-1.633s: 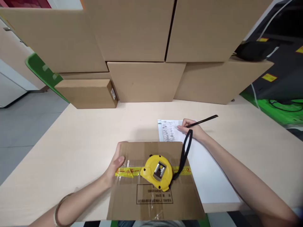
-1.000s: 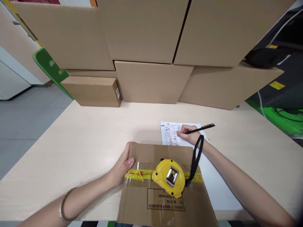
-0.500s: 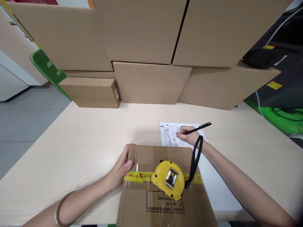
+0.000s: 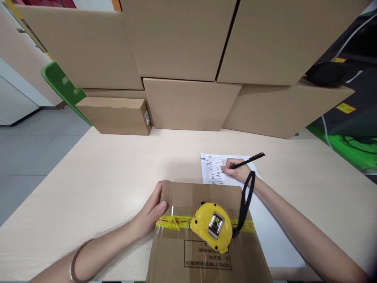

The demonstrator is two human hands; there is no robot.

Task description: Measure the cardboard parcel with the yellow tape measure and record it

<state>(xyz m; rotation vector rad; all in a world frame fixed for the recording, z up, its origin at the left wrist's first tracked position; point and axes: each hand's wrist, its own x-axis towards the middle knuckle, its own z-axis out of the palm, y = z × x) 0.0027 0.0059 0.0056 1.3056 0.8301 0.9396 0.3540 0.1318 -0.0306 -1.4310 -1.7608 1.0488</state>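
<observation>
My left hand [image 4: 150,214] grips the left edge of a flat cardboard box [image 4: 203,251] sealed with yellow tape, thumb on top. A yellow tape measure [image 4: 212,226] with a metal clip and black wrist strap [image 4: 245,202] lies on the box. My right hand [image 4: 239,169] is closed on a black pen [image 4: 249,160], its tip on a white printed sheet [image 4: 213,169] just beyond the box. The sheet's lower part is hidden under my arm and the box.
Large cardboard boxes [image 4: 176,39] are stacked along the back of the pale table [image 4: 97,177]. A small long carton [image 4: 116,116] lies at the back left beside a green chair [image 4: 60,86]. Black equipment [image 4: 347,78] and green flooring stand at the right.
The view shifted slightly; the box and tape measure sit a little further right in the picture than 1.6 s ago. My right hand keeps the pen on the sheet, moving only slightly.
</observation>
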